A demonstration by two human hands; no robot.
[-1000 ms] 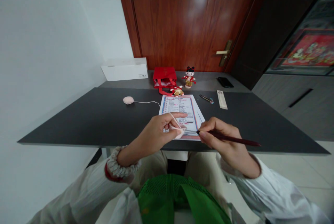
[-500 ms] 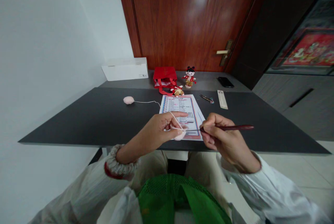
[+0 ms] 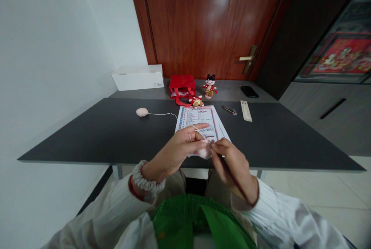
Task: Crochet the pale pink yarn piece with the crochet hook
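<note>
Between my hands is a small pale pink crochet piece [image 3: 205, 151], held over the table's front edge. My left hand [image 3: 185, 142] pinches it from the left, with yarn looped over the outstretched index finger. My right hand [image 3: 232, 162] grips a crochet hook [image 3: 234, 174] whose dark red handle slants back under the palm toward the wrist; its tip is hidden at the crochet piece. A yarn strand runs left across the table to a pale pink yarn ball [image 3: 142, 112]. Printed pattern sheets [image 3: 199, 115] lie beneath the hands.
On the dark table [image 3: 101, 133] stand a red gift bag [image 3: 182, 83] and a crocheted doll [image 3: 209, 86], with a doll body [image 3: 197, 101] lying before them. Small scissors [image 3: 228, 109], a pale card strip [image 3: 246, 110], a phone [image 3: 249, 91] and a white box [image 3: 138, 77] are also there.
My right hand has come left and in against the crochet piece, and the hook handle has swung from pointing right to slanting back toward me. The left index finger has dipped slightly.
</note>
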